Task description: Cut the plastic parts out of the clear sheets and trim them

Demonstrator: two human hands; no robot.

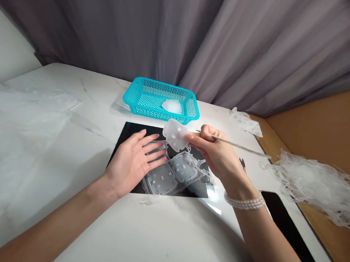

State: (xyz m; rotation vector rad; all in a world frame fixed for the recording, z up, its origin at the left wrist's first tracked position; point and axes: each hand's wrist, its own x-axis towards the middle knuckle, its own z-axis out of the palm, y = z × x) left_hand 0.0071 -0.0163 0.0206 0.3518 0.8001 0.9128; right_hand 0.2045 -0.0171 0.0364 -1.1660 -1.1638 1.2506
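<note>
My right hand (217,148) pinches a translucent white silicone piece (173,136) with small holes between thumb and finger. The same hand also holds a thin pointed metal tool (238,145), its shaft slanting out to the right. My left hand (135,160) is open with fingers spread, left of the piece and above a black mat (182,193). On the mat lies a translucent sheet (162,179) with two rounded, hole-marked shapes and loose edging. Behind the hands stands a turquoise plastic basket (133,98) with a white translucent piece (172,106) inside.
A heap of stringy translucent scraps (322,192) lies at the right by a brown cardboard surface (320,127). Small white pieces (245,122) rest at the back right. A dark phone-like slab (287,227) lies right of my forearm. Translucent sheets (19,123) cover the left tabletop; a grey curtain (109,31) hangs behind.
</note>
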